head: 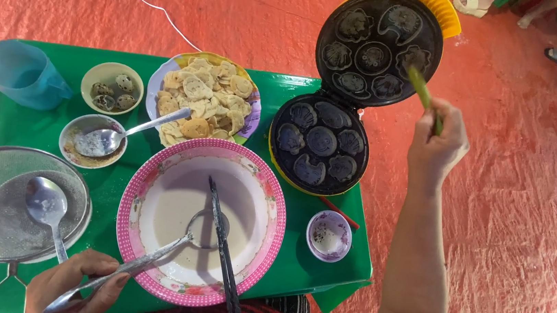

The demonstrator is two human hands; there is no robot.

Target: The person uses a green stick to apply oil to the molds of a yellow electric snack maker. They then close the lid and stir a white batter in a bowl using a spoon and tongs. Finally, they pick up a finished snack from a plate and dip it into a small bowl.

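Two hands in view | left hand point(75, 287) closed around ladle point(143, 260) handle, scoop resting in batter of pink-rimmed bowl point(133, 189) on green table point(12, 128) | right hand point(437, 142) pinching green stick point(424, 96), tip over lid of open mould maker point(350, 95) | black tongs point(224, 251) lie across bowl.

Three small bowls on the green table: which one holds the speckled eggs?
The cream bowl at the back, beside the blue jug. The bowl in front holds a spoon; the purple one sits right of the batter bowl.

Pink floral-rimmed bowl point(144, 184) — pale batter, green table point(33, 131), blue jug point(21, 74), speckled eggs point(113, 91), black-and-yellow mould iron point(321, 144)
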